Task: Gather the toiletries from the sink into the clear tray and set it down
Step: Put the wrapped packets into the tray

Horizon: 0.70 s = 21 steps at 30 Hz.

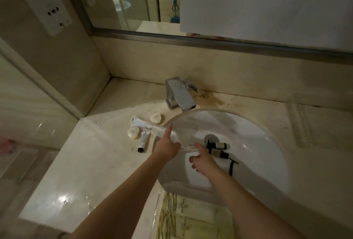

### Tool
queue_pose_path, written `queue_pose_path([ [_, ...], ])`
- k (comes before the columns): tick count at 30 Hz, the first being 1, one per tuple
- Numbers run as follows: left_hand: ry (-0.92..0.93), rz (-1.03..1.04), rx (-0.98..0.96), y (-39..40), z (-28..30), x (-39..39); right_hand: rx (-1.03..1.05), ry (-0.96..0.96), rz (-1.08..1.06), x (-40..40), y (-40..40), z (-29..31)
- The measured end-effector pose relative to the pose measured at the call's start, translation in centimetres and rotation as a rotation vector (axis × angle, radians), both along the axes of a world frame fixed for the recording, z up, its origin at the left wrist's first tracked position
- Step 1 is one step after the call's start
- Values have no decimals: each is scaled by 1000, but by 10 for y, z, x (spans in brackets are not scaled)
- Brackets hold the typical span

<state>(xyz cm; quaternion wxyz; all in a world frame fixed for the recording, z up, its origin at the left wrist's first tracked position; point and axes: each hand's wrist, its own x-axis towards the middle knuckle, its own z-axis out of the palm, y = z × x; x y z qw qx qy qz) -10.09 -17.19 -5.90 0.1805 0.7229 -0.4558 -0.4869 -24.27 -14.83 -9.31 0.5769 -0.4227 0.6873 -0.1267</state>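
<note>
A: Why were both hands over the sink [257,124]?

B: The toiletries lay there. Two bottles [219,149] sat by the drain [210,137], a razor [232,166] just beside them.

A: And the grips?

B: Left hand [168,147] pinched a thin white stick [186,148], forefinger out. Right hand [202,160] hung half-open, empty, likely heading for the bottles.

A: The tray?

B: Apparently the clear thing [191,217] on the tabletop [86,171], nearer than the drain.

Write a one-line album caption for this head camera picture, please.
Two hands reach into a white sink holding small bottles and a razor.
</note>
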Motion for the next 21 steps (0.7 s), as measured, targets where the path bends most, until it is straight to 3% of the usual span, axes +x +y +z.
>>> queue_pose_path([
  [7, 93, 98, 57, -10, -20, 15, 138, -175, -43, 15, -33, -46],
  [12, 156, 245, -8, 5, -15, 26, 305, -301, -233, 29, -50, -65],
  [21, 204, 430, -93, 21, -5, 26, 105, -32, -281, 42, -51, -70],
])
